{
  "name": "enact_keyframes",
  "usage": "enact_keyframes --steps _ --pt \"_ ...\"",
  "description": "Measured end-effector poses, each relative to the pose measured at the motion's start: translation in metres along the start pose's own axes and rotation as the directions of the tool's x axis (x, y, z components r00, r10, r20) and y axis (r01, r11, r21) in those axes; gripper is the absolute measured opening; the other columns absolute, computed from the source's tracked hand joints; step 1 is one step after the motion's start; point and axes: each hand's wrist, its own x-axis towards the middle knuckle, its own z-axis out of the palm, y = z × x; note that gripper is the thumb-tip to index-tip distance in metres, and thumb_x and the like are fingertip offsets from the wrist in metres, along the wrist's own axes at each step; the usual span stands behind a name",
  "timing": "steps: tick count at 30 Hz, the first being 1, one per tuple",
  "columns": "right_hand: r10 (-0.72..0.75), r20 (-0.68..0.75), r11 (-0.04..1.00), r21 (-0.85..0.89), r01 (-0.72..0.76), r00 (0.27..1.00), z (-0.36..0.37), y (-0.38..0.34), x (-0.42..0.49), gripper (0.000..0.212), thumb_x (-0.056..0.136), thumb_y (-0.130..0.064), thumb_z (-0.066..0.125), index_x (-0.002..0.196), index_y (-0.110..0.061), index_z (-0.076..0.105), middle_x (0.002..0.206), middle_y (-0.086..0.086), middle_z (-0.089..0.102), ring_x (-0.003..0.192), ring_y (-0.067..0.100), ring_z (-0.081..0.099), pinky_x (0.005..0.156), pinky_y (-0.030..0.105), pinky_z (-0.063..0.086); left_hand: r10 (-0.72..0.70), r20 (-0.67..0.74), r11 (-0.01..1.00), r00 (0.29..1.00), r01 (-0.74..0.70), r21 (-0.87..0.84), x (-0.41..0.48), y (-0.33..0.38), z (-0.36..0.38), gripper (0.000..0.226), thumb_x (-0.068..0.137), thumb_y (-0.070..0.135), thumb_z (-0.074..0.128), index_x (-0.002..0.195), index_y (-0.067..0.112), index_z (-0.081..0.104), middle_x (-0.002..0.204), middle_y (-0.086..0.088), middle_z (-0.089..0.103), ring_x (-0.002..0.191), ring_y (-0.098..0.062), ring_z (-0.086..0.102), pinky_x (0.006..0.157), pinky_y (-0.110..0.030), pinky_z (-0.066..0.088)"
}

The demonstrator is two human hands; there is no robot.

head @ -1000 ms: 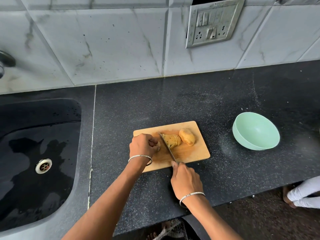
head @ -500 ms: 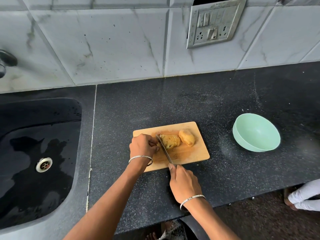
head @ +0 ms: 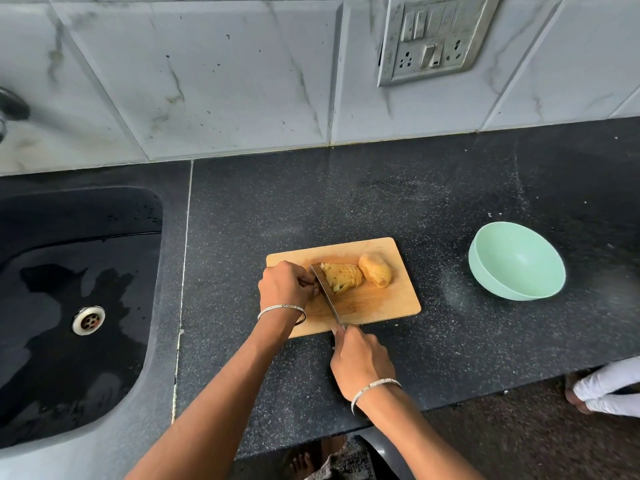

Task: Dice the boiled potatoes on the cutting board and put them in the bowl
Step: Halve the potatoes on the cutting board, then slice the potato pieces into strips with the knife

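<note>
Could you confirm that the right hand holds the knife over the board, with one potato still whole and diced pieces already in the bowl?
Not quite: the head view shows the bowl empty. The right hand does hold the knife over the board, with one potato whole.

1. Cutting board [head: 377, 303] lies near the worktop [head: 415, 202] front edge, centre.
2. Sliced potato [head: 343, 277] and whole potato [head: 375, 274] sit touching at the board's back edge.
3. Right hand [head: 362, 362] grips the knife [head: 327, 294], blade against the sliced potato's left end.
4. Left hand [head: 284, 289] rests curled on the board's left part, just beside the blade.
5. Green bowl [head: 516, 261] stands empty, towards the worktop's right edge.
</note>
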Motion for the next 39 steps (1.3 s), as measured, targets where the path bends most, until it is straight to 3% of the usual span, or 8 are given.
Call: enact_keyframes --steps 6,13,21,25,30,34,39 --pt "0.01 0.008 0.999 -0.031 -0.009 1.0 -0.001 -0.006 0.006 0.044 0.105 -0.042 0.028 0.11 -0.011 0.058 0.112 0.013 0.065 0.105 0.036 0.063 0.077 0.039 0.048 -0.01 0.009 1.0 1.0 0.01 -0.012 0.0 0.002 -0.001 0.013 0.072 0.013 0.081 0.08 0.022 0.078 0.079 0.004 0.074 0.084 -0.015 0.067 0.081 -0.03 0.052" --pt "-0.068 -0.055 0.99 -0.128 0.06 0.996 0.011 0.014 -0.025 0.043 0.104 -0.046 0.023 0.108 -0.016 0.053 0.105 0.009 0.067 0.1 0.033 0.065 0.066 0.036 0.04 -0.026 -0.078 0.999 0.997 0.03 0.044 -0.006 -0.007 -0.003 0.002 0.078 0.021 0.073 0.079 0.02 0.073 0.076 0.003 0.072 0.082 -0.019 0.067 0.076 -0.03 0.051" --pt "-0.059 -0.144 0.995 -0.089 0.047 0.988 -0.003 0.007 -0.014 0.046 0.104 -0.046 0.022 0.11 -0.014 0.055 0.103 0.012 0.068 0.098 0.034 0.066 0.069 0.038 0.047 -0.004 -0.042 0.999 0.999 0.006 0.054 -0.009 -0.014 -0.009 0.014 0.072 0.012 0.073 0.076 0.021 0.063 0.077 0.005 0.068 0.08 -0.021 0.063 0.071 -0.03 0.047" --pt "-0.049 -0.106 0.996 -0.079 0.041 0.993 0.0 0.006 -0.007 0.047 0.104 -0.046 0.024 0.108 -0.013 0.057 0.105 0.013 0.068 0.099 0.035 0.065 0.073 0.04 0.05 0.034 -0.093 0.997 0.995 -0.027 0.068 -0.013 -0.017 -0.01 0.018 0.076 0.008 0.066 0.071 0.023 0.058 0.07 0.007 0.062 0.076 -0.021 0.061 0.064 -0.027 0.037" --pt "-0.078 0.007 0.997 -0.026 0.078 0.997 0.006 -0.003 -0.012 0.045 0.104 -0.045 0.027 0.11 -0.013 0.058 0.11 0.015 0.065 0.102 0.038 0.062 0.074 0.038 0.044 0.072 -0.089 0.993 0.993 -0.063 0.1 -0.015 -0.023 -0.015 0.017 0.077 0.007 0.061 0.072 0.023 0.061 0.07 0.009 0.062 0.078 -0.023 0.062 0.065 -0.028 0.04" --pt "-0.073 -0.019 0.995 0.064 0.074 0.997 0.005 -0.004 -0.014 0.048 0.104 -0.047 0.025 0.107 -0.014 0.06 0.108 0.015 0.066 0.101 0.038 0.062 0.075 0.04 0.045 0.072 -0.058 0.994 0.996 -0.066 0.088 -0.013 -0.027 -0.02 0.008 0.08 0.017 0.066 0.081 0.023 0.061 0.078 0.004 0.068 0.08 -0.023 0.061 0.07 -0.032 0.047" --pt "-0.042 -0.067 0.997 0.069 0.046 0.997 -0.004 0.015 -0.007 0.053 0.102 -0.054 0.02 0.103 -0.017 0.058 0.101 0.013 0.065 0.097 0.037 0.062 0.075 0.041 0.046 0.109 -0.042 0.994 0.993 -0.109 0.016 -0.013 -0.026 -0.021 0.014 0.082 0.022 0.071 0.077 0.025 0.058 0.068 0.007 0.066 0.068 -0.014 0.063 0.058 -0.025 0.041"
